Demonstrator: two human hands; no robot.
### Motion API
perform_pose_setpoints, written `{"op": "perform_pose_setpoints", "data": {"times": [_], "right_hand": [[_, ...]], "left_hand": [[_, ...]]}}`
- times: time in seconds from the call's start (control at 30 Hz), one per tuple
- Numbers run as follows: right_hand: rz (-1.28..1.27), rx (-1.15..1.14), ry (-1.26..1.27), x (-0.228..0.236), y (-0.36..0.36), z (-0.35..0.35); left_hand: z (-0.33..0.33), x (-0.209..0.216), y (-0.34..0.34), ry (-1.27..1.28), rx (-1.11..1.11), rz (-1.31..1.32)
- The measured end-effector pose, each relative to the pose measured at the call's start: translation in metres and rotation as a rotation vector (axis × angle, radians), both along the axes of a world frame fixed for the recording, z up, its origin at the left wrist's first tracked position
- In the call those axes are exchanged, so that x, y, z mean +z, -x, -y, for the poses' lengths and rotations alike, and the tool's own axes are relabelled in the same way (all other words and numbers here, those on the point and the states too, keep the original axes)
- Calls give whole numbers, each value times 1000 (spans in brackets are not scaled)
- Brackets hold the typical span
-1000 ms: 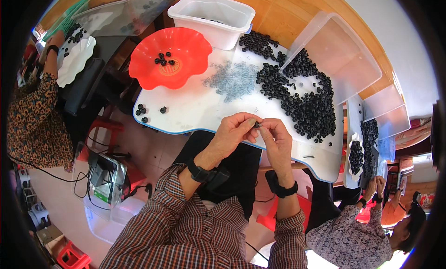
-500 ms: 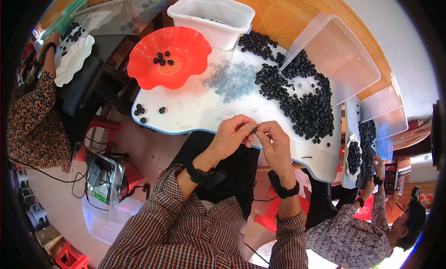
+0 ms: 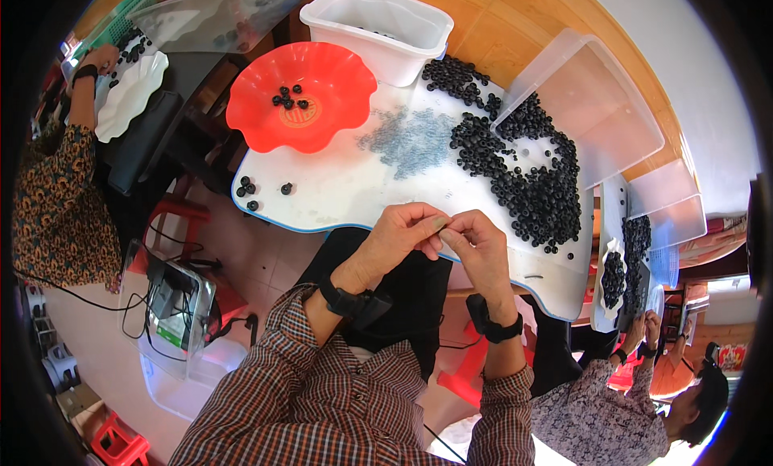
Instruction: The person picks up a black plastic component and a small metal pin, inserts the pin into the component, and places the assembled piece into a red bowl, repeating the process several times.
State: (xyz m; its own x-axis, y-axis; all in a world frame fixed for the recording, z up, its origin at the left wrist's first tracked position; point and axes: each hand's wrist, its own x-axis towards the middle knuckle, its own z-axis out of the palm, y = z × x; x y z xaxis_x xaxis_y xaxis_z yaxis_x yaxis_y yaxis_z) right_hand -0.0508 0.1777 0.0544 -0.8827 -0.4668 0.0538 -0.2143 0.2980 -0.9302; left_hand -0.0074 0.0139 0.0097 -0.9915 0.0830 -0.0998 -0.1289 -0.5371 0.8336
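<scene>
My left hand (image 3: pixel 407 234) and my right hand (image 3: pixel 481 244) meet fingertip to fingertip just over the front edge of the white table (image 3: pixel 322 184). Both are closed in a pinch. Whatever sits between the fingertips is small and almost wholly covered, with only a dark speck showing. To the right of my hands spreads a large pile of small round black parts (image 3: pixel 535 200). Beyond my fingers lies a scatter of tiny clear bluish rings (image 3: pixel 411 140). A red scalloped bowl (image 3: pixel 266 79) at the back left holds several black parts.
Behind the bowl stands a white tub (image 3: pixel 378 31). A translucent bin (image 3: pixel 580 111) leans over the pile. Several loose black parts (image 3: pixel 250 194) lie at the table's left corner. Other people work at the left (image 3: pixel 60 208) and right (image 3: pixel 604 410). A red stool (image 3: pixel 463 377) stands below.
The view has shifted slightly, so the table and bowl sit a little to the right. My fingertips have closed further over the small dark thing, which showed more before.
</scene>
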Motion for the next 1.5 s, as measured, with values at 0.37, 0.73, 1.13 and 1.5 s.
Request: {"op": "perform_pose_setpoints", "data": {"times": [0.37,0.73,1.13,1.5], "right_hand": [[180,-2,88,6,3,11],[-13,6,-28,1,6,16],[-461,-140,-341,-17,72,-8],[-460,-205,-382,-25,79,-4]], "left_hand": [[4,-12,2,-327,9,17],[6,-10,0,-370,-13,44],[7,-11,1,-381,-6,95],[9,-12,-1,-421,8,94]]}}
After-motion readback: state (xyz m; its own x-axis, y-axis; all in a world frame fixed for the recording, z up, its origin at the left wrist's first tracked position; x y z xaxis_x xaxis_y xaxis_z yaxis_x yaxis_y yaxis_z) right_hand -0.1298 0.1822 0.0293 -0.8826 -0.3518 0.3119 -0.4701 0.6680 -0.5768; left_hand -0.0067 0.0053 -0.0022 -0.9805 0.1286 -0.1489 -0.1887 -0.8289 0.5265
